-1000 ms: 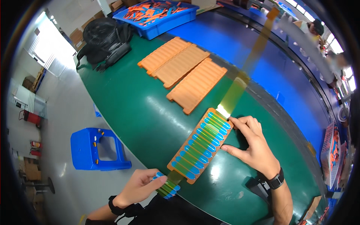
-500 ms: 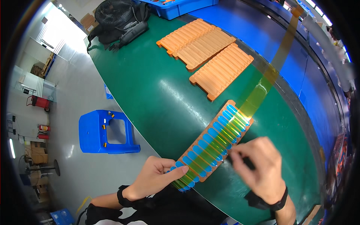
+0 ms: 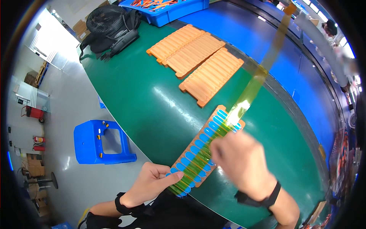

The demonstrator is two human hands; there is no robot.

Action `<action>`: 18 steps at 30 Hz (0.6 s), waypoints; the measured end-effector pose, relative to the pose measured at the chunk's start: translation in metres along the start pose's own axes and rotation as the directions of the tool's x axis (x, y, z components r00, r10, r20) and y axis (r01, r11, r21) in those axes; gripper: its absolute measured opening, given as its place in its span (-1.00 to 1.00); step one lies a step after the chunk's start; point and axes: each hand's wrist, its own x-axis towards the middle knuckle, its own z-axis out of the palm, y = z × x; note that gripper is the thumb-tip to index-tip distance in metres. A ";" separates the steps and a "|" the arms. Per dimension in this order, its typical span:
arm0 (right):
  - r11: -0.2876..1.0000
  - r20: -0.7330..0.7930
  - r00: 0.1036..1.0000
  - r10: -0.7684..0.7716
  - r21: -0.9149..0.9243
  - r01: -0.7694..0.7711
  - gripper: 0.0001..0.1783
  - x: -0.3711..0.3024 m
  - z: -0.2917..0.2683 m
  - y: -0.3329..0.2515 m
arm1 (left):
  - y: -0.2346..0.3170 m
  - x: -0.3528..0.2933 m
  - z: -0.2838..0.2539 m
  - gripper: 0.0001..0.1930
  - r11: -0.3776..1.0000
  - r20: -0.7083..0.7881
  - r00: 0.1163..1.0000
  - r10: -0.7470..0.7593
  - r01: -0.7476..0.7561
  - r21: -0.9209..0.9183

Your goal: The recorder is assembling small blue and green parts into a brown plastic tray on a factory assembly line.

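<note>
A row of rounded blue pieces (image 3: pixel 195 149) lies side by side on a grooved orange tray (image 3: pixel 220 108) near the table's front edge. Along the row runs a see-through yellow-green tape (image 3: pixel 251 88), stretched up to the far right. My left hand (image 3: pixel 145 186) is closed on the near end of the taped blue pieces, thumb on top; its other fingers are partly hidden underneath. Over the right side of the row, my right hand (image 3: pixel 244 162) is curled like a fist at the tape. It is blurred, and whatever its fingers may hold is hidden.
Three more grooved orange trays (image 3: pixel 211 76) lie farther back on the green table (image 3: pixel 148 114). Behind them are a blue bin (image 3: pixel 167 15) of small orange parts and a black fan (image 3: pixel 110 24). A blue stool (image 3: pixel 85 143) stands on the floor to the left.
My right hand has moved left and inward, from beside the tray onto the taped row. My left hand keeps its grip. The whole view has shifted slightly.
</note>
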 end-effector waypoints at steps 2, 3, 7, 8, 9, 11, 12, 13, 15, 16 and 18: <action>0.952 -0.170 0.985 0.009 -0.301 -0.061 -0.86 0.017 -0.008 0.037 | 0.008 0.001 0.004 -0.72 1.000 0.030 1.000 0.009 -0.009 0.005; 0.960 -0.213 0.976 0.052 -0.260 -0.108 -0.87 0.023 -0.011 0.051 | 0.010 0.001 0.005 -0.72 1.000 0.032 0.999 -0.001 0.000 0.010; 0.966 -0.321 0.937 0.136 -0.169 -0.198 -0.92 0.020 -0.034 0.061 | 0.009 0.002 0.008 -0.73 0.990 -0.005 1.000 0.006 -0.005 0.142; 0.970 -0.335 0.929 0.157 -0.127 -0.209 -0.93 0.016 -0.036 0.059 | 0.010 0.004 0.008 -0.73 0.990 0.001 1.000 0.009 -0.009 0.144; 0.971 -0.332 0.932 0.146 -0.133 -0.200 -0.94 0.011 -0.039 0.057 | 0.013 0.001 0.009 -0.73 0.990 -0.003 1.000 0.019 -0.018 0.143; 0.974 -0.285 0.939 0.194 -0.061 -0.220 -0.94 -0.003 -0.042 0.051 | 0.006 -0.001 0.002 -0.75 0.983 0.001 0.997 0.071 -0.070 0.170; 0.970 -0.228 0.944 0.237 0.003 -0.242 -0.95 -0.012 -0.043 0.048 | 0.009 -0.002 0.003 -0.75 0.982 0.024 0.995 0.099 -0.101 0.159; 0.970 -0.193 0.951 0.241 0.026 -0.241 -0.95 -0.019 -0.043 0.046 | 0.013 -0.001 0.003 -0.75 0.986 0.049 0.994 0.098 -0.103 0.131; 0.981 -0.167 0.967 0.192 0.063 -0.184 -0.93 -0.028 -0.037 0.038 | 0.021 0.003 0.004 -0.76 0.989 0.071 0.993 0.097 -0.104 0.106; 0.984 -0.156 0.973 0.167 0.091 -0.155 -0.91 -0.030 -0.035 0.034 | 0.024 0.004 0.005 -0.76 0.990 0.085 0.993 0.078 -0.087 0.109; 0.989 -0.129 0.983 0.134 0.084 -0.123 -0.79 -0.028 -0.031 0.031 | 0.024 0.004 0.005 -0.77 0.990 0.093 0.994 0.061 -0.072 0.118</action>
